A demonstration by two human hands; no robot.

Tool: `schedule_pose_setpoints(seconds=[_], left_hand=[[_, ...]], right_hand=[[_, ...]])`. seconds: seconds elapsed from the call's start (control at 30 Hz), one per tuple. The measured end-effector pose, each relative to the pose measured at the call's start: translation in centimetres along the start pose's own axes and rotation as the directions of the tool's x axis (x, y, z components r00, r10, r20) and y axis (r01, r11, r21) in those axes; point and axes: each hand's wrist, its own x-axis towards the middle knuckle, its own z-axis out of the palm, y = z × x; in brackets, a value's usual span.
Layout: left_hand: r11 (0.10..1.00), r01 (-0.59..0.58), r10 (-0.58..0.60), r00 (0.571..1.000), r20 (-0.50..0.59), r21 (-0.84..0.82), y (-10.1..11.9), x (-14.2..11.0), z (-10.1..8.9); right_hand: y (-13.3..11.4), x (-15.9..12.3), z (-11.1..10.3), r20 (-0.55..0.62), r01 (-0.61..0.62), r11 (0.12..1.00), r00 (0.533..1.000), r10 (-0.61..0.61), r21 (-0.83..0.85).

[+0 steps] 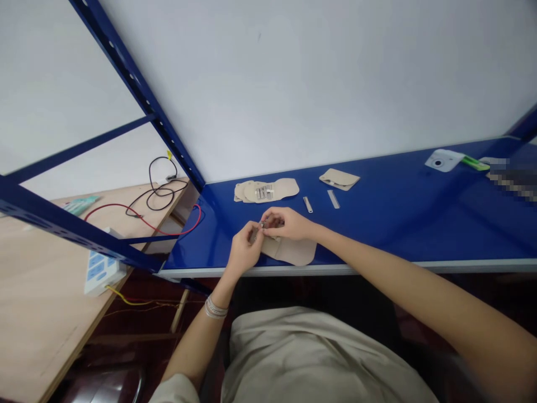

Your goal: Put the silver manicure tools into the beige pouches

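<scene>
A: White wall behind, glossy blue table (pixel 390 212) in front! What's far left?

B: A pale wooden table (pixel 37 268), with a boxy white power strip (pixel 103 267) and a curling red cable (pixel 200 215).

A: And moving right?

B: Overlapping beige cases (pixel 289 188), rounded and matte, shiny metal tools (pixel 265 192) across them. Nearer the front edge, the left hand (pixel 246 248), fingers pinching a small metal piece (pixel 263 225)!

A: The right hand (pixel 289 224)?

B: Fingertips bent, pinching that same piece, just above an opened, round-ended beige case (pixel 297 253). Beyond, a slim metal tool (pixel 307 205), a straight flat strip (pixel 333 199) and a folded case (pixel 342 179).

A: Far right?

B: A flat white item (pixel 440 160) with a dark round spot, beside something bright green (pixel 474 163).
</scene>
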Motion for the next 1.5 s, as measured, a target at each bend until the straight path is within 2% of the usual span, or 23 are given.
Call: schedule_pose_setpoints(seconds=[0.1,0.4,0.53,0.63,0.73,1.0,1.13,1.2,1.4,1.5], left_hand=[[1.0,0.0,0.0,1.0,0.008,0.002,-0.1,0.0,0.0],[0.998,0.013,-0.014,1.0,-0.025,-0.065,-0.1,0.1,-0.2],[0.995,0.016,-0.013,0.999,0.032,-0.096,-0.2,0.2,-0.2],[0.986,0.027,-0.021,0.999,0.041,-0.163,-0.2,0.3,-0.2],[0.981,0.039,-0.033,0.999,0.031,-0.188,-0.2,0.3,-0.1],[0.961,0.057,-0.047,0.998,0.042,-0.272,0.1,0.3,-0.2],[0.956,0.062,-0.052,0.998,0.045,-0.287,0.0,0.3,-0.1],[0.955,0.06,-0.049,0.998,0.046,-0.291,-0.1,0.3,-0.1],[0.987,0.027,-0.023,0.999,0.026,-0.159,-0.4,0.1,-0.2],[0.993,0.029,-0.027,0.999,0.022,-0.11,-0.4,0.1,-0.2]], right_hand=[[0.2,0.0,-0.1,0.018,0.0,1.0,1.0,0.0,-0.004],[0.9,-0.3,-0.4,0.016,0.106,0.991,0.994,-0.105,-0.084],[0.6,-0.4,0.0,0.002,0.175,0.958,0.984,-0.179,-0.229],[0.4,-0.5,0.3,-0.013,0.284,0.872,0.949,-0.316,-0.399],[0.4,-0.5,0.5,-0.018,0.341,0.794,0.914,-0.404,-0.504],[0.8,-0.6,1.1,0.01,0.464,0.633,0.811,-0.585,-0.62],[0.9,-0.6,1.0,-0.019,0.486,0.629,0.782,-0.622,-0.607],[0.7,-0.6,0.8,-0.036,0.473,0.67,0.802,-0.596,-0.572],[0.2,-0.7,0.1,-0.05,0.323,0.905,0.936,-0.349,-0.277],[0.3,-0.7,0.1,-0.034,0.228,0.957,0.971,-0.238,-0.181]])
